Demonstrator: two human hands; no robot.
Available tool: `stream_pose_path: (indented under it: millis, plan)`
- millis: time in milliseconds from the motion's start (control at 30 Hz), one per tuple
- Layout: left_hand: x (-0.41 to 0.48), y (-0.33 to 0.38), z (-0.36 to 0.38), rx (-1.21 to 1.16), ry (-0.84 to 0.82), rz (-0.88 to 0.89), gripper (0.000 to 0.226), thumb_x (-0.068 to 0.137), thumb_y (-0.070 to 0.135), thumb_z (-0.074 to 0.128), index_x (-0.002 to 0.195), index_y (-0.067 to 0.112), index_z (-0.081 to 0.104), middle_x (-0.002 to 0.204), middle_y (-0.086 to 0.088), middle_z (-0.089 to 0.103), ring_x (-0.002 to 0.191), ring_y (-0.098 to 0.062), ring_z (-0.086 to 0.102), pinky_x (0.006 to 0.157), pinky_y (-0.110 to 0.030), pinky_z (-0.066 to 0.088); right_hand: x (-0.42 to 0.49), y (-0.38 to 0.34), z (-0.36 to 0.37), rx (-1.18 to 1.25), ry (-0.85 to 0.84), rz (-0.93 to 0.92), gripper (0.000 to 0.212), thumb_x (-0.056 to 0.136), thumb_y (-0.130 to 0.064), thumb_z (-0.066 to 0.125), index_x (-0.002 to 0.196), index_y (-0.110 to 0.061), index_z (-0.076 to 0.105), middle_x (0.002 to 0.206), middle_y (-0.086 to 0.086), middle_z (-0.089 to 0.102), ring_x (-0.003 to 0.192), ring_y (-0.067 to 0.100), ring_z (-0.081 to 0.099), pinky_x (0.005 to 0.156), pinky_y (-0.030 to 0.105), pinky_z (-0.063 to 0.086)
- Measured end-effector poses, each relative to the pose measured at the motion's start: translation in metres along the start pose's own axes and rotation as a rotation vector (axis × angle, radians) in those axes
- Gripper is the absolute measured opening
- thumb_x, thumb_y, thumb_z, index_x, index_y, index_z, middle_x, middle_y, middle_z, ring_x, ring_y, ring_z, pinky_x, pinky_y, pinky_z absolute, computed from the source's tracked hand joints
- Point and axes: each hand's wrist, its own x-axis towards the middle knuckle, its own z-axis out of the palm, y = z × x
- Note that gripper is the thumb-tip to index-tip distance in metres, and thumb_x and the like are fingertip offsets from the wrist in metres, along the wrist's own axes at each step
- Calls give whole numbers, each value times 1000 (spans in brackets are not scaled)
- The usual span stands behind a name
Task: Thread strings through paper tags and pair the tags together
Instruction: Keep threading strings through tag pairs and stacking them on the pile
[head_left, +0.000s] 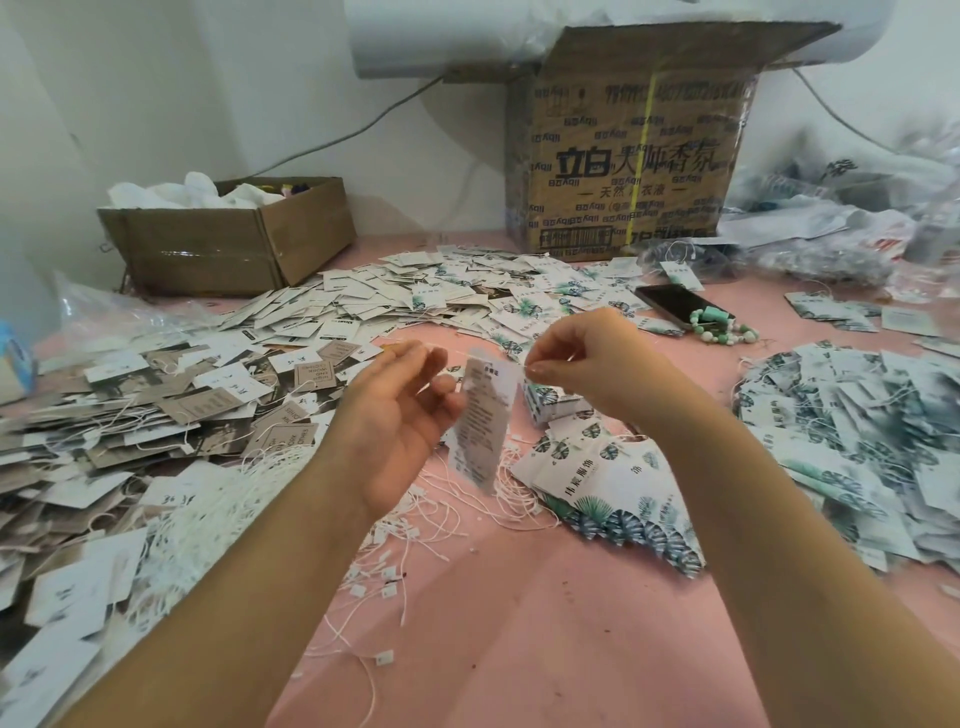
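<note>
A blurred white paper tag (480, 415) with printed text hangs in the air between my hands, above the pink surface. My left hand (402, 415) is palm-up beside it, fingers half curled, with fingertips at the tag's left edge and a thin white string running across its top. My right hand (582, 358) pinches the string at the tag's upper right corner. Loose white strings (415, 540) with small square clasps lie below. A fanned stack of leaf-printed tags (613, 488) sits just right of the hanging tag.
Heaps of tags cover the surface: brown and white ones (156, 415) at left, white ones (415, 296) behind, leaf-printed ones (857, 431) at right. A phone (675, 304) and bead bracelet (722, 327) lie behind my right hand. Two cardboard boxes (228, 239) (628, 156) stand at the back.
</note>
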Motion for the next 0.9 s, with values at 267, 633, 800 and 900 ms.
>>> stream_pose_path:
  millis: [267, 633, 800, 900]
  plan:
    - [6, 13, -6, -245, 90, 12, 33, 95, 9, 43, 68, 3, 61, 65, -2, 63, 46, -5, 50, 49, -17, 47, -1, 10, -11, 42, 74, 116, 14, 83, -18, 68, 69, -18, 65, 66, -1, 64, 53, 9, 50, 48, 21, 44]
    - [4, 8, -8, 159, 230, 226, 11, 87, 5, 58, 80, 12, 62, 62, 2, 67, 52, -3, 58, 58, -16, 52, -3, 5, -17, 174, 109, 36, 6, 81, 2, 66, 80, -4, 67, 64, 3, 64, 55, 11, 58, 66, 30, 55]
    - [3, 6, -10, 276, 128, 203, 16, 73, 10, 64, 88, 13, 65, 73, 0, 72, 62, -3, 63, 62, -16, 52, -4, -4, -16, 258, 130, -41, 12, 80, 6, 65, 79, -5, 65, 64, 4, 63, 54, 12, 58, 59, 24, 54]
    - [1, 5, -7, 354, 65, 204, 26, 66, 13, 64, 91, 12, 66, 78, -1, 74, 69, -4, 66, 62, -15, 52, -5, -9, -15, 293, 130, -89, 16, 79, 3, 67, 72, -11, 65, 57, 0, 61, 47, 6, 56, 54, 20, 53]
